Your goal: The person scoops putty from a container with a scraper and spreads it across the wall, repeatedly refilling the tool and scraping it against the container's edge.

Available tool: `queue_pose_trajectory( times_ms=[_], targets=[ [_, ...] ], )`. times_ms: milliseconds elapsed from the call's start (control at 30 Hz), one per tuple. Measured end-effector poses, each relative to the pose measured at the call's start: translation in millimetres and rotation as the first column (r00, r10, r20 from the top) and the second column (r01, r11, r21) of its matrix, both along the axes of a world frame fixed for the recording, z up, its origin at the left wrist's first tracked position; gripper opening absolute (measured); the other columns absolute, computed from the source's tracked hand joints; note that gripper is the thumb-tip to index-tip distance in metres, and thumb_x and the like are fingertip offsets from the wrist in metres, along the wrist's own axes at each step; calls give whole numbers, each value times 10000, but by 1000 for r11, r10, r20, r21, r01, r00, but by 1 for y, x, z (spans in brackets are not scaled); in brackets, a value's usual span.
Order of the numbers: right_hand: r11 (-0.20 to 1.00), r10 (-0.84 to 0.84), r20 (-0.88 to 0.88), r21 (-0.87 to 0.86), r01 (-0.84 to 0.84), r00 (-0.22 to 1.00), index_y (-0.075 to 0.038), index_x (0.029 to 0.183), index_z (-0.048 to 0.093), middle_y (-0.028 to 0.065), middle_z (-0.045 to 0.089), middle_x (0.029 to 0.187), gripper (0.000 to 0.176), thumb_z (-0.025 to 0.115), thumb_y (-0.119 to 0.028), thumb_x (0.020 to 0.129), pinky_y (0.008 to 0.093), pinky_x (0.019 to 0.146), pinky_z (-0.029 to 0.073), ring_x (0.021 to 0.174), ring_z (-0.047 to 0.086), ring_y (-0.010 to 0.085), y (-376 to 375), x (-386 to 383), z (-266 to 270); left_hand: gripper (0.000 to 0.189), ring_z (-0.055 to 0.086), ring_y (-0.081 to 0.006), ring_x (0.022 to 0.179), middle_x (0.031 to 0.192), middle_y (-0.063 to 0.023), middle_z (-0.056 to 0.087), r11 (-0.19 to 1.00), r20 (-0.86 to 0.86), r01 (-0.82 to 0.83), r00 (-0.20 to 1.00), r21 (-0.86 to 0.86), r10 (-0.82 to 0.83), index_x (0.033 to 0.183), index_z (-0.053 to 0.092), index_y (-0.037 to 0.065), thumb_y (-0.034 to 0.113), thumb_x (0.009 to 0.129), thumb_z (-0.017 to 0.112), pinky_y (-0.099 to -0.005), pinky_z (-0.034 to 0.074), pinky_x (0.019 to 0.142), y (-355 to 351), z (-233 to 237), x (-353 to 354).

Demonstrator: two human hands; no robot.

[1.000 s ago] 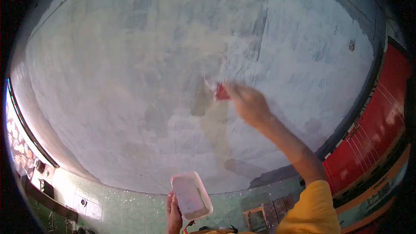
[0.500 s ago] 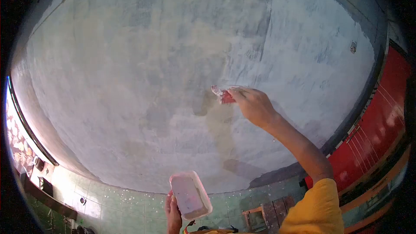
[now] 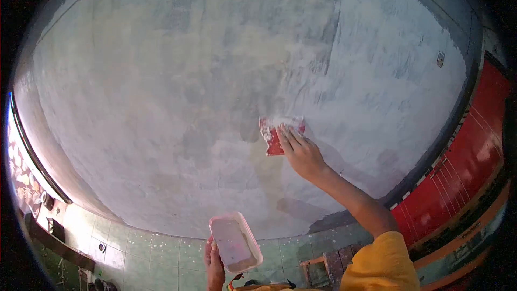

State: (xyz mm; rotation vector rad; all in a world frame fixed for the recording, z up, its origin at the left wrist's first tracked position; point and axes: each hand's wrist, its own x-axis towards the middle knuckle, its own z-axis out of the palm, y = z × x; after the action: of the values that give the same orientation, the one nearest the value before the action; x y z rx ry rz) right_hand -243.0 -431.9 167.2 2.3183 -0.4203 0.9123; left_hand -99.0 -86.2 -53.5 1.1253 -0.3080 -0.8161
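Observation:
My right hand point(image 3: 302, 153) grips a red putty spreader point(image 3: 274, 143) smeared with white paste. The spreader lies against the wall point(image 3: 177, 108), with my fingers spread over its face. Patchy white and grey coating covers the wall, and a damp-looking beige patch point(image 3: 267, 175) shows just below the spreader. Low in front of me, my left hand point(image 3: 214, 261) holds a shallow plastic tub point(image 3: 254, 256) by its left side, the thumb at the rim. Inside the tub is pale whitish paste point(image 3: 232, 242).
A small socket box point(image 3: 440, 59) is set in the wall at upper right. Red panelling point(image 3: 452, 167) runs along the right side. Below, green floor tiles point(image 3: 137, 256) carry white splashes, and a wooden stool point(image 3: 334, 267) stands near my right side.
My right hand and the spreader have moved down the wall, and the spreader's broad face now shows more. The tub in my left hand has hardly moved.

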Motion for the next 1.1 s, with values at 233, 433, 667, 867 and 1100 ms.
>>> queue_pose_trajectory(
  times_ms=[233, 433, 667, 867, 1100],
  targets=[
    [997, -65, 368, -17, 77, 927, -103, 1269, 628, 125, 706, 1126, 358, 543, -63, 923, 406, 821, 564, 986, 687, 315, 8, -20, 205, 520, 525, -212, 1224, 1332, -96, 539, 999, -10, 46, 999, -12, -46, 1418, 440, 24, 357, 1026, 518, -363, 444, 1018, 1, 15, 2],
    [938, -146, 344, -250, 240, 928, -158, 1326, 580, 133, 708, 1067, 390, 529, -120, 942, 459, 761, 565, 912, 680, 354, -31, -10, 281, 483, 537, -191, 1173, 1259, -75, 561, 997, 55, 53, 997, -60, -49, 1370, 490, 16, 353, 1025, 520, -350, 444, 989, -14, 2, 10],
    [980, 86, 54, -186, -75, 995, -73, 1267, 616, 136, 709, 1071, 390, 560, -37, 883, 383, 758, 579, 920, 704, 292, -10, -20, 87, 490, 544, -178, 1138, 1217, -72, 576, 999, 110, -2, 994, -47, 7, 1350, 507, 4, 376, 1030, 502, -340, 443, 981, -20, -6, 14],
    [990, -142, 320, 57, 130, 937, -157, 1229, 644, 142, 720, 1022, 258, 533, -228, 1007, 430, 736, 560, 909, 694, 325, -4, -35, 245, 496, 383, -291, 1346, 1458, -162, 428, 996, 28, 41, 999, -79, -39, 1456, 439, 38, 334, 1058, 436, -396, 328, 1108, -26, -34, 22],
    [959, -216, 188, -143, 245, 958, -76, 1352, 557, 169, 662, 1233, 417, 517, -78, 936, 428, 858, 568, 1032, 680, 334, -51, -37, 228, 477, 378, -318, 1384, 1529, -194, 381, 985, 839, -60, 535, 161, -105, 1478, 409, 8, 264, 1077, 392, -396, 299, 1145, -13, -71, 27]
  ],
)
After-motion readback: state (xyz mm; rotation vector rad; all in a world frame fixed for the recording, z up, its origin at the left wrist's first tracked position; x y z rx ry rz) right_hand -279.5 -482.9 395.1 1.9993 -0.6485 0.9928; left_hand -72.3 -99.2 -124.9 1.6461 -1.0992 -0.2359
